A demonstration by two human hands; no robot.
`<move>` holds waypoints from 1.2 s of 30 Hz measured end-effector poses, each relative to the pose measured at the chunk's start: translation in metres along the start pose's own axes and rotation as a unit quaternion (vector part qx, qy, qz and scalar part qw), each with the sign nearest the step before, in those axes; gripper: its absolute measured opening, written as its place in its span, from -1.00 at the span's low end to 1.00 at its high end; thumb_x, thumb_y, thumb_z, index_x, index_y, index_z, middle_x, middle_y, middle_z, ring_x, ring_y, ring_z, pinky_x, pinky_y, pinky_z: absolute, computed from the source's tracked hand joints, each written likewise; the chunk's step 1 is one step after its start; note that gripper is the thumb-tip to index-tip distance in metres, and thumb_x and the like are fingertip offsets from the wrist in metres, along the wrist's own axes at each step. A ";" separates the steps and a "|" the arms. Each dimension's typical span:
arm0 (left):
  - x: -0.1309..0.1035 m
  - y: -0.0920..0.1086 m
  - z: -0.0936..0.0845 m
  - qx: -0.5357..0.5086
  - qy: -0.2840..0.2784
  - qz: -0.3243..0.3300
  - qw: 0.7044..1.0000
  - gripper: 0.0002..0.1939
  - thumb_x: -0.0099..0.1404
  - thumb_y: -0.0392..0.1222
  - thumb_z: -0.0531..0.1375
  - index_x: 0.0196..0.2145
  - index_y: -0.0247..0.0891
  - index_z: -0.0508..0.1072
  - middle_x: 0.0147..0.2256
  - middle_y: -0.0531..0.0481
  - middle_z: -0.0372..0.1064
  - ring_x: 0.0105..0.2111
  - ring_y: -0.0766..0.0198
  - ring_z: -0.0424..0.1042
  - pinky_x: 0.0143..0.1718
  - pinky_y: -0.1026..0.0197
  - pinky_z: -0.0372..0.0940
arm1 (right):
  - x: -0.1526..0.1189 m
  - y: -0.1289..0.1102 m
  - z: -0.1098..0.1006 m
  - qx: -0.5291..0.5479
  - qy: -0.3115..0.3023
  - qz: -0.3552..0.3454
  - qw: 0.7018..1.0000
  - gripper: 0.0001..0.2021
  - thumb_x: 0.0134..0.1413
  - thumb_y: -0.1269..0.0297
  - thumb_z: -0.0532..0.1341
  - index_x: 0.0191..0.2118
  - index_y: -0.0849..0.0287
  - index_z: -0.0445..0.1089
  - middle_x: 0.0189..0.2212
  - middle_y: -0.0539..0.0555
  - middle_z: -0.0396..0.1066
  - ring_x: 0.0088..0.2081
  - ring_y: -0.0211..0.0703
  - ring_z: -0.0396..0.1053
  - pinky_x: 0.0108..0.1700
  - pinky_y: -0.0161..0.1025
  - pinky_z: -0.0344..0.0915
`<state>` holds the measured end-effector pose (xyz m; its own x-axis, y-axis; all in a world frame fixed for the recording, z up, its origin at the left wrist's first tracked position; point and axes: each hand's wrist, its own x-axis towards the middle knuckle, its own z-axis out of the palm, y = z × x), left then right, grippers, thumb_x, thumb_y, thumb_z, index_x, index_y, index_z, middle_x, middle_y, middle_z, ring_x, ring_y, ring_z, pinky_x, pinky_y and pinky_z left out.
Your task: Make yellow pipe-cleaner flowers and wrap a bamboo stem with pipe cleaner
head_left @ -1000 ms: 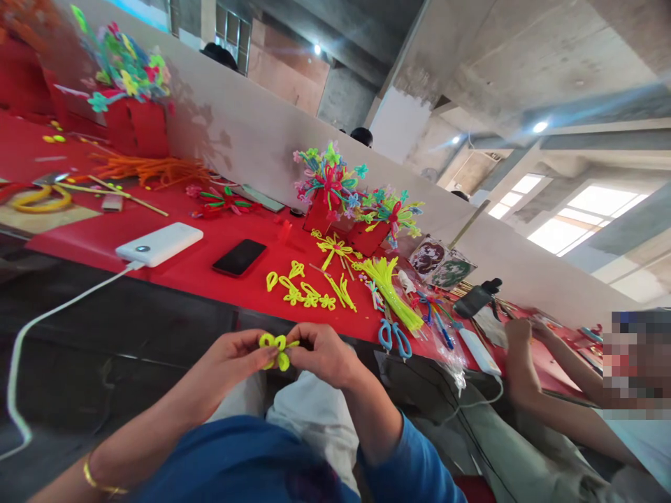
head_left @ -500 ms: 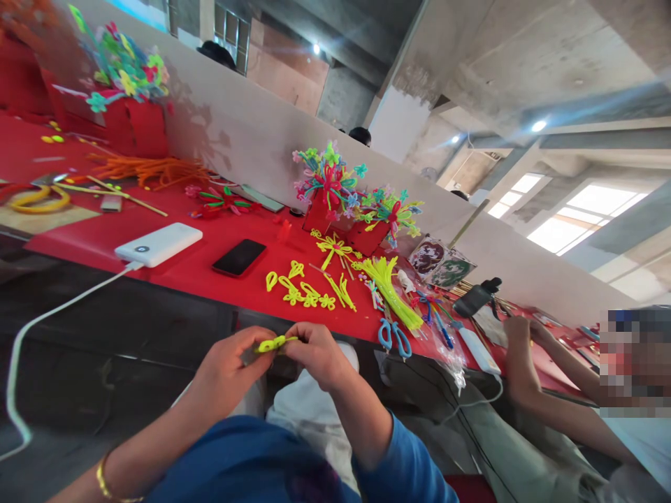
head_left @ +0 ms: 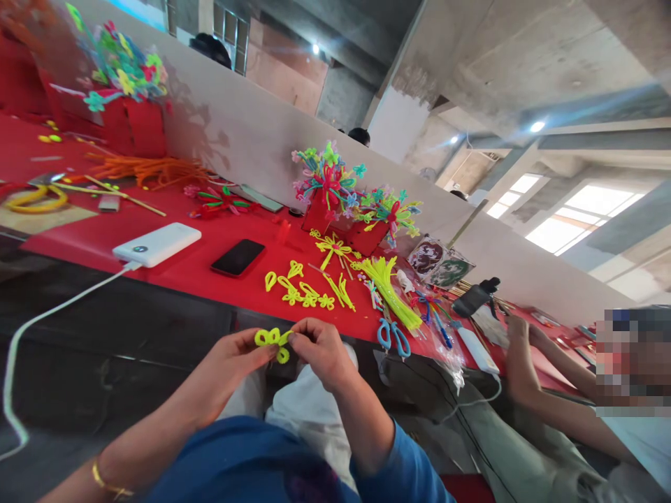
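Note:
A small yellow looped flower (head_left: pixel 273 338) is held between my two hands, just off the table's front edge. My left hand (head_left: pixel 246 356) pinches its left part between thumb and fingers. The fingertips of my right hand (head_left: pixel 318 347) are closed on its right end. Beyond them on the red table (head_left: pixel 231 285) lie several yellow flower pieces (head_left: pixel 309 297), and right of these a bundle of yellow-green stems (head_left: pixel 391 293). Blue-handled scissors (head_left: pixel 393 338) rest at the table edge.
A black phone (head_left: pixel 238 257) and a white power bank (head_left: pixel 157 244) with a cable lie at the left. Colourful flower pots (head_left: pixel 328 185) stand by the partition. Another person's arms (head_left: pixel 521 356), a dark bottle (head_left: pixel 476 297) and yellow-handled scissors (head_left: pixel 38 198) are also in view.
The yellow flower has turned so that its loops now face the camera. My left hand has shifted its hold and my right fingers have moved slightly. The table items look unmoved.

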<state>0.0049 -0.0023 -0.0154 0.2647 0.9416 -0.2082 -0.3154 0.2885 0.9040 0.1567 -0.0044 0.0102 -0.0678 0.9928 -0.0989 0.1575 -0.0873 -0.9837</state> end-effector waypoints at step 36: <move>-0.002 -0.009 0.001 -0.012 0.004 0.036 0.999 -0.73 -0.12 -0.01 0.44 -0.56 -0.24 0.54 -0.57 0.04 0.42 -0.49 0.24 0.36 -0.44 0.25 0.27 | -0.011 0.001 -0.007 -0.306 0.000 -0.243 0.920 -0.87 0.06 0.40 0.16 -0.37 0.12 0.48 -0.41 0.04 0.45 -0.38 -0.21 0.37 -0.31 -0.31 0.27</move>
<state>0.0077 -0.0069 -0.0227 0.2333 0.9614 -0.1455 -0.3547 0.2235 0.9079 0.1648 -0.0151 0.0112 -0.2765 0.9024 0.3306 0.6344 0.4298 -0.6425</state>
